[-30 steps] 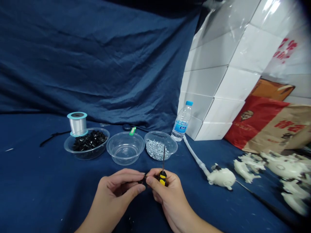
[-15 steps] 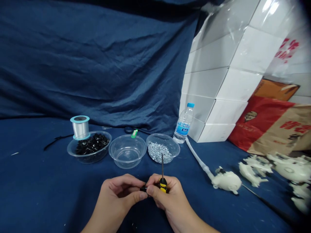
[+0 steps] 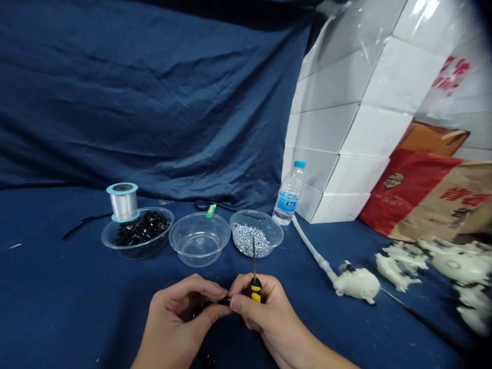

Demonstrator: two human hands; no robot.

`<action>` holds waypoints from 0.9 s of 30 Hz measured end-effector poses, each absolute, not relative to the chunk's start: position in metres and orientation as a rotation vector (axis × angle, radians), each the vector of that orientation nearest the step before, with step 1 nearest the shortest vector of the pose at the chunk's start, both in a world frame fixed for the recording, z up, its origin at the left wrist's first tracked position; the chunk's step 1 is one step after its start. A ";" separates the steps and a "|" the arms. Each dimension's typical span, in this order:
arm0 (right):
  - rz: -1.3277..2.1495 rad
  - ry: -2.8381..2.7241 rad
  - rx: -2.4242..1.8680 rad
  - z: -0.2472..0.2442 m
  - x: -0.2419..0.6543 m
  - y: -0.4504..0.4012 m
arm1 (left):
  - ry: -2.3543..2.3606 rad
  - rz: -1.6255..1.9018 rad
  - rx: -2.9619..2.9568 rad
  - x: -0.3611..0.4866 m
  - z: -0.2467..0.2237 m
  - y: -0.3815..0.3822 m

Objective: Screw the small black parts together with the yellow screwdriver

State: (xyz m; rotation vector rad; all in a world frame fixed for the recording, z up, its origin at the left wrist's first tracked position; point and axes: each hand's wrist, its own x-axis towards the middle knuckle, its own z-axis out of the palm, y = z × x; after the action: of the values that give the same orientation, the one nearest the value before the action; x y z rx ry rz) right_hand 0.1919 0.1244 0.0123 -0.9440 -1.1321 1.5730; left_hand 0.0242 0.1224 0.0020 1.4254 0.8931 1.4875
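Observation:
My left hand (image 3: pixel 180 318) is closed in a pinch on a small black part (image 3: pixel 226 301), most of it hidden by the fingers. Fingertips of my right hand (image 3: pixel 265 312) meet the same part from the other side. Tucked in the right hand is a screwdriver (image 3: pixel 255 289) with a black and yellow handle, its metal shaft pointing up and away. Beyond the hands stand a clear bowl of black parts (image 3: pixel 143 229), a clear bowl (image 3: pixel 200 251) with nothing visible inside, and a clear bowl of silver screws (image 3: pixel 251 238).
A spool of clear line (image 3: pixel 123 202) stands behind the left bowl. To the right are a water bottle (image 3: pixel 286 200), stacked white boxes (image 3: pixel 346 174), a paper bag (image 3: pixel 415 189), and several pale plastic parts (image 3: pixel 357 283). Behind them hangs a blue cloth (image 3: pixel 154 102).
The view has shifted slightly. Both hands remain together at the black part, and the left hand's fingers have opened a little wider around it. The screwdriver stays in the right hand.

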 end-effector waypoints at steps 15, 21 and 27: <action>1.634 -1.168 -0.933 0.013 0.195 0.127 | 0.845 1.497 1.667 0.019 -0.001 0.122; 1.684 -1.204 -0.887 0.014 0.194 0.127 | 0.849 1.593 1.809 0.019 0.000 0.122; 1.676 -1.201 -0.866 0.014 0.196 0.129 | 0.924 1.568 1.940 0.021 0.006 0.121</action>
State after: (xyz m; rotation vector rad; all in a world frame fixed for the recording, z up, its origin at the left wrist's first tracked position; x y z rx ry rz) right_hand 0.1957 0.1287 0.0140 -0.8656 -1.2010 1.6763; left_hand 0.0206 0.1214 0.0061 1.9404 0.9244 1.5683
